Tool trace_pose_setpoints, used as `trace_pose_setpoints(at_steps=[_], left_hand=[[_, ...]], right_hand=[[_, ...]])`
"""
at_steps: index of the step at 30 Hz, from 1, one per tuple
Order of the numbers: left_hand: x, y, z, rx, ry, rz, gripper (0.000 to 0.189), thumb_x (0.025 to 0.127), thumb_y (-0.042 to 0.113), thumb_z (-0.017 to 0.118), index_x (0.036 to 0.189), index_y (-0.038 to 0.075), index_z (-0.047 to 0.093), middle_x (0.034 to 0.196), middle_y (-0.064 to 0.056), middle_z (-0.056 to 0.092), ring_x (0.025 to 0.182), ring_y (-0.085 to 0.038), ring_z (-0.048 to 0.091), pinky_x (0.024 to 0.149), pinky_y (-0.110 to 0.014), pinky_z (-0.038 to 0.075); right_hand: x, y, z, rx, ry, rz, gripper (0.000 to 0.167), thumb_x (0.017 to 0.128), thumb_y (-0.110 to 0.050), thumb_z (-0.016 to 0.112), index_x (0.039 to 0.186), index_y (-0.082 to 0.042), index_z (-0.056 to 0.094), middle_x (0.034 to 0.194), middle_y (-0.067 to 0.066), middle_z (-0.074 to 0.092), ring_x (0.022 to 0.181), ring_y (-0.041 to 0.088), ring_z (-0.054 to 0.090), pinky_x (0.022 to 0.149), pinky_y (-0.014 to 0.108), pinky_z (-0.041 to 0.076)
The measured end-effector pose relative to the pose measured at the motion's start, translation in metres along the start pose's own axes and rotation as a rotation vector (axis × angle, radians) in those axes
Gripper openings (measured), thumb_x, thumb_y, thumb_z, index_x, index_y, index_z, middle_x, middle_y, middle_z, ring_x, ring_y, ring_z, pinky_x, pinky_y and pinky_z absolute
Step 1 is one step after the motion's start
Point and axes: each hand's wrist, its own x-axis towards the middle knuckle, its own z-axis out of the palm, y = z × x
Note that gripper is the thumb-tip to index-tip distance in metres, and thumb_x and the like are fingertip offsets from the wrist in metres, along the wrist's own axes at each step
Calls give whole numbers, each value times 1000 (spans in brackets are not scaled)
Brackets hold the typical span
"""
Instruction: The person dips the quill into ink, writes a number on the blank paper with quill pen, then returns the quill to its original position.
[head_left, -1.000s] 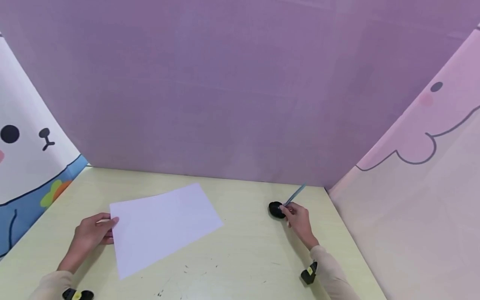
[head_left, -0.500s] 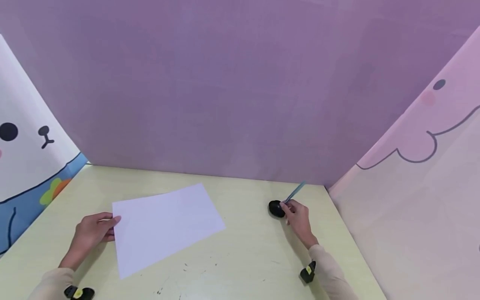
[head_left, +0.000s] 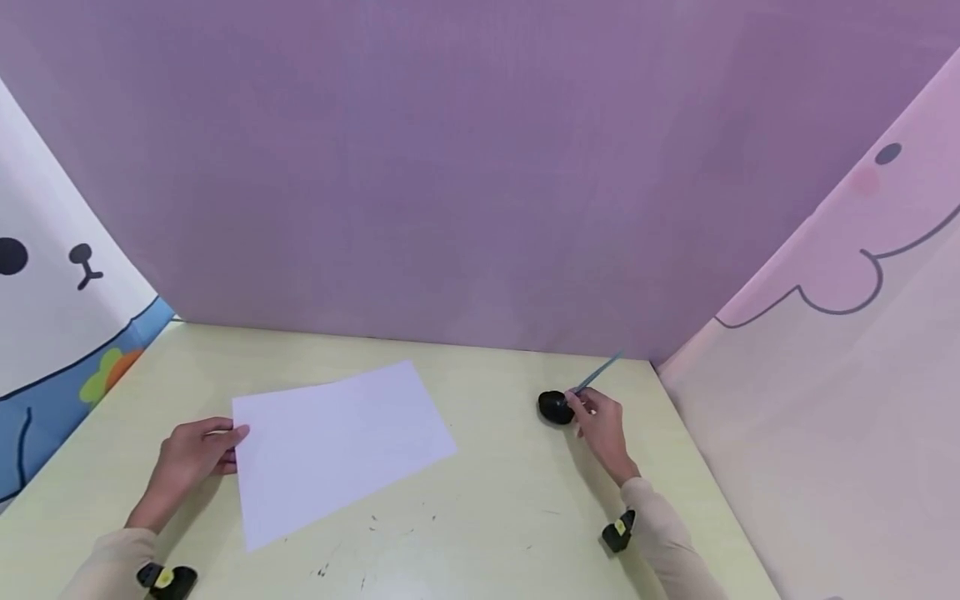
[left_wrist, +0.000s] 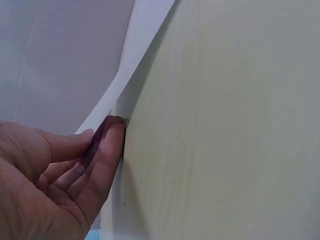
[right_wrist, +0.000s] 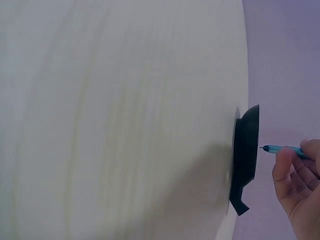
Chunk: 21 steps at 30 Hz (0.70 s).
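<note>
My left hand (head_left: pixel 191 458) pinches a sheet of white paper (head_left: pixel 341 450) at its left edge, thumb on top and fingers beneath. In the left wrist view the paper (left_wrist: pixel 142 42) stands slightly off the tabletop at the held edge. Across the table, my right hand (head_left: pixel 603 429) grips a slim teal pen (head_left: pixel 597 372) whose tail slants up to the right. Right beside that hand sits a low black rounded object (head_left: pixel 555 407), whose kind is unclear. In the right wrist view the pen's dark pointed tip (right_wrist: pixel 266 148) is just apart from the black object (right_wrist: pixel 246 150).
The pale yellow table (head_left: pixel 480 533) carries small dark scuffs (head_left: pixel 322 571) near the front. A purple panel (head_left: pixel 450 167) stands along its back edge. Printed cartoon panels flank it on the left (head_left: pixel 67 325) and right (head_left: pixel 862 375).
The paper, with my left hand on it, has slid slightly to the right. The pen leans a little further right. The black object stays in place, and the head view has tilted slightly.
</note>
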Motion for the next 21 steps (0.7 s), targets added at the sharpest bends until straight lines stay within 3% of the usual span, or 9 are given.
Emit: trace_pose_setpoints(at_steps=[5,14,21], left_hand=[[-2,1,1,-15,-14,-2,49,108,24,60,128,-20,53,75,-2,70,64,-12,71,61,-27,64],[-2,2,7,8,-36,11,49,107,22,60,130,-20,51,80,-5,72,67,-13,71,61,-29,65],[-2,3,9,3,-60,-1,48,107,22,60,129,-20,52,78,-3,69,68,-13,69,61,-30,65]], right_hand=[[-3,-1,0,22,10,-11,19,103,-13,67,104,5,76,80,23,71,51,41,60,39,24,51],[-9,-4,2,84,40,21,21,104,-14,67,102,6,74,86,25,72,62,39,67,46,34,59],[-8,-10,6,150,58,32,23,104,-13,67,103,8,73,83,27,71,62,38,69,49,36,61]])
